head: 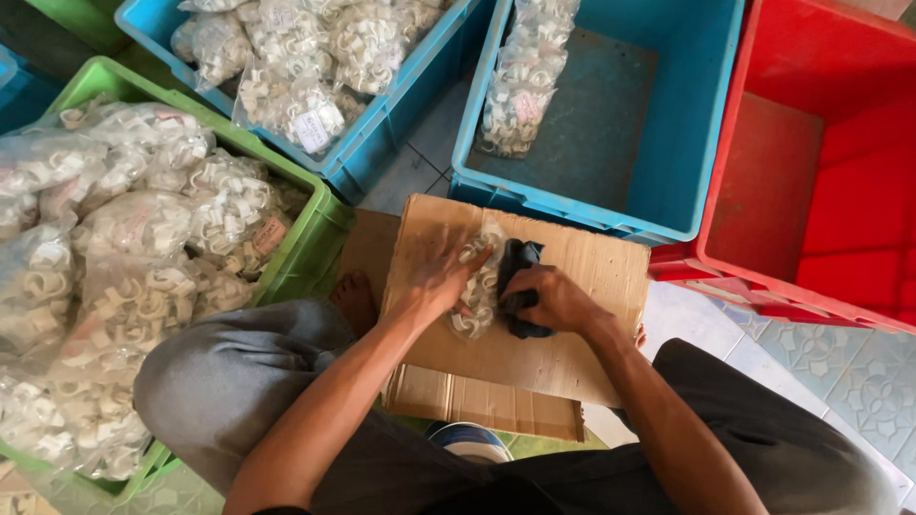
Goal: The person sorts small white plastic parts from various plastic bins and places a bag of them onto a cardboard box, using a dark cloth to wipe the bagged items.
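Left hand (441, 275) lies flat on a clear bag of white clips (477, 286), on the cardboard sheet (582, 286). Right hand (553, 298) grips a black cloth (520, 262). Green crate (305, 238) is full of bags; blue crate (611, 124) has 1.

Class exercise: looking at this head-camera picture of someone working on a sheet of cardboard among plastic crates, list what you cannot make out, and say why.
- Head view: the dark object in the right hand is half covered by fingers; its kind is unclear.
- The bag of white clips is partly under the left hand.
- The labels on the bags in the blue crate are too small.
- The green crate is cut off at the left edge.
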